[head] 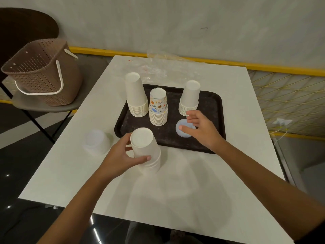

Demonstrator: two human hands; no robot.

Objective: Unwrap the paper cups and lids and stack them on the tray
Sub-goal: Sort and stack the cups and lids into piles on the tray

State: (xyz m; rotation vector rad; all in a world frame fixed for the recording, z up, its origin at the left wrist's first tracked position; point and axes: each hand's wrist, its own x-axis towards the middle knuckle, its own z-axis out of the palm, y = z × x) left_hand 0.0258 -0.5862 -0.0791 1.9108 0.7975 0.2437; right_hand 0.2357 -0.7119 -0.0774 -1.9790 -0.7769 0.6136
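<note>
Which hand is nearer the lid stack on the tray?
Right. The right hand is over the lid stack; the left hand is to its left, gripping a white cup stack by the tray's near edge.

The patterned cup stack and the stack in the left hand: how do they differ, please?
The patterned cup stack bears coloured prints; the held stack is plain white. The patterned cup stack stands free on the tray; the held stack is gripped by the left hand, off the tray. Both are nested upside down.

The right hand covers part of the lids; the pale stack at left is blurred.
</note>
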